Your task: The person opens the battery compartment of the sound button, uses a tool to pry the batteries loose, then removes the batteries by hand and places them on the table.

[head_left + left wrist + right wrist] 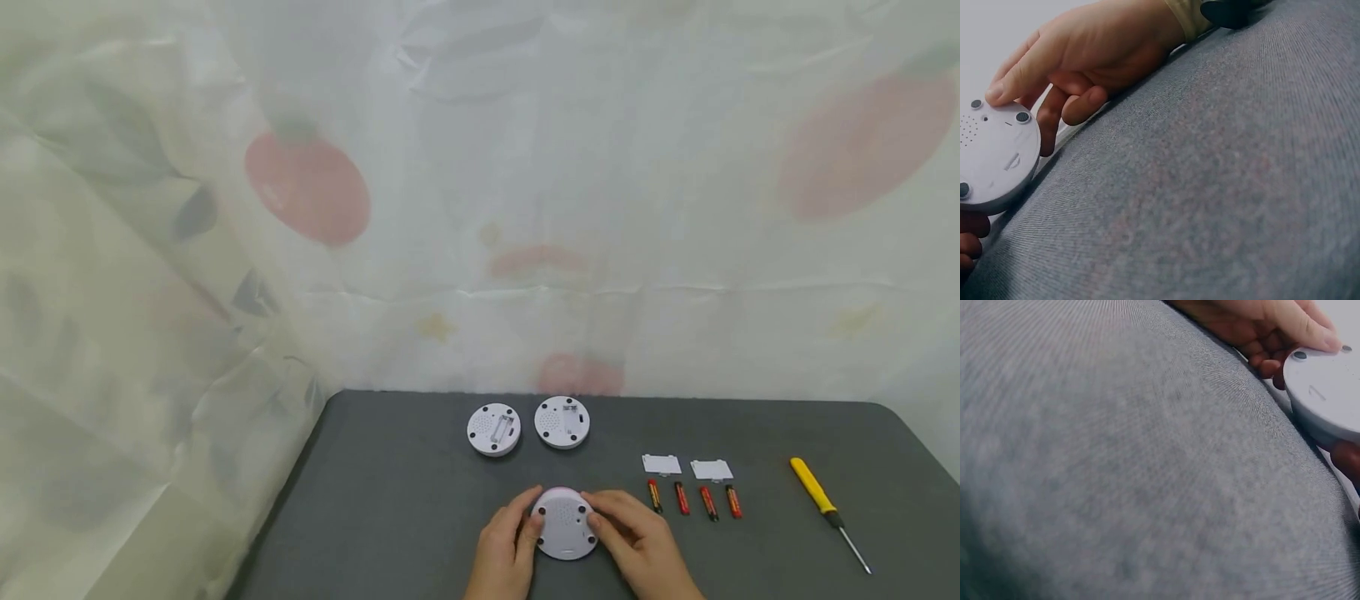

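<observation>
Two round white plastic devices (493, 430) lie at the back of the dark grey tabletop (375, 500). Nearer, the left hand (504, 546) pinches the left edge of a third round white device (566, 529), and the right hand (643, 546) pinches its right edge between thumb and fingers. Then come two white rectangular covers (662, 466), four red-and-black cylindrical batteries (682, 498) and a yellow-handled screwdriver (823, 503).

L hand (506, 546) & R hand (641, 546) facing e/o, both gripping (thumbs on top).
</observation>
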Demonstrator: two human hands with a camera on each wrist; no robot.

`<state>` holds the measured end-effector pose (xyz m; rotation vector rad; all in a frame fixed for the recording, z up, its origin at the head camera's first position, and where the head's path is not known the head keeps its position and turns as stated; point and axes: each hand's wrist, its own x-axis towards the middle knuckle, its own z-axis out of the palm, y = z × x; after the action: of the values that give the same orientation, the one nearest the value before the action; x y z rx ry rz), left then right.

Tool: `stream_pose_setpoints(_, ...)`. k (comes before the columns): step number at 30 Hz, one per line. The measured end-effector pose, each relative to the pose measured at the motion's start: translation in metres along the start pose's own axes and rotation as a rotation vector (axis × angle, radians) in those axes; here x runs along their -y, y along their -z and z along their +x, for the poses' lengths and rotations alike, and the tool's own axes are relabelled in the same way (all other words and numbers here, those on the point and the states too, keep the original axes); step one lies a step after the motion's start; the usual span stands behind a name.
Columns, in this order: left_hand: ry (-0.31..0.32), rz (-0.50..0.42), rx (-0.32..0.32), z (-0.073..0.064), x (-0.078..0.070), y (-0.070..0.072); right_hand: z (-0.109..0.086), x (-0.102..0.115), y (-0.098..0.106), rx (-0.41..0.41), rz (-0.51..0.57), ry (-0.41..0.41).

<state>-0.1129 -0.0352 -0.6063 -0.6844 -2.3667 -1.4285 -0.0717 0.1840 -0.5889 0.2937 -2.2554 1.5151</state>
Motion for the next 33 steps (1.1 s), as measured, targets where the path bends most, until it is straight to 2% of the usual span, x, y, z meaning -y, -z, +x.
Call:
stream_pose_setpoints(2, 0.018, 0.0, 0.01, 0.0, -0.002, 0.001, 0.0, 0.003, 0.0, 0.0, -0.015, -0.032)
stream_pose_setpoints(3, 0.024, -0.003, 0.016, 0.001, -0.003, 0.001, 0.001, 0.004, 0.0, 0.003, -0.011, -0.076)
stream_pose_setpoints(9, 0.075, -0.023, 0.039, 0.004, -0.007, 0.004, 0.006, 0.015, 0.002, 0.064, 0.073, -0.44)
stream_pose_setpoints(12, 0.098, -0.029, 0.057, 0.003, -0.007, 0.004, 0.007, 0.018, 0.0, 0.033, 0.065, -0.507)
stream_pose_setpoints(14, 0.143, -0.03, 0.103, 0.003, -0.008, 0.005, 0.007, 0.017, -0.002, -0.01, 0.048, -0.488)
stream_pose_setpoints(16, 0.184, -0.016, 0.168, 0.002, -0.008, 0.005, 0.005, 0.012, -0.004, -0.056, 0.0, -0.355)
stream_pose_setpoints(19, 0.278, 0.018, 0.285, 0.001, -0.01, 0.006, 0.002, 0.002, -0.005, -0.095, -0.115, -0.112)
stream_pose_setpoints(21, 0.304, 0.043, 0.346, 0.002, -0.011, 0.006, 0.0, -0.004, -0.004, -0.114, -0.22, 0.052)
stream_pose_setpoints(24, 0.312, 0.071, 0.407, 0.003, -0.011, 0.007, 0.0, -0.009, -0.002, -0.102, -0.35, 0.214)
stream_pose_setpoints(29, 0.285, 0.074, 0.414, 0.004, -0.011, 0.01, 0.006, -0.011, -0.001, -0.021, -0.474, 0.531)
stream_pose_setpoints(31, 0.267, 0.068, 0.403, 0.003, -0.01, 0.011, 0.01, -0.008, -0.001, 0.023, -0.506, 0.627)
stream_pose_setpoints(33, 0.226, 0.064, 0.383, 0.004, -0.008, 0.01, 0.014, -0.003, 0.0, 0.069, -0.537, 0.685)
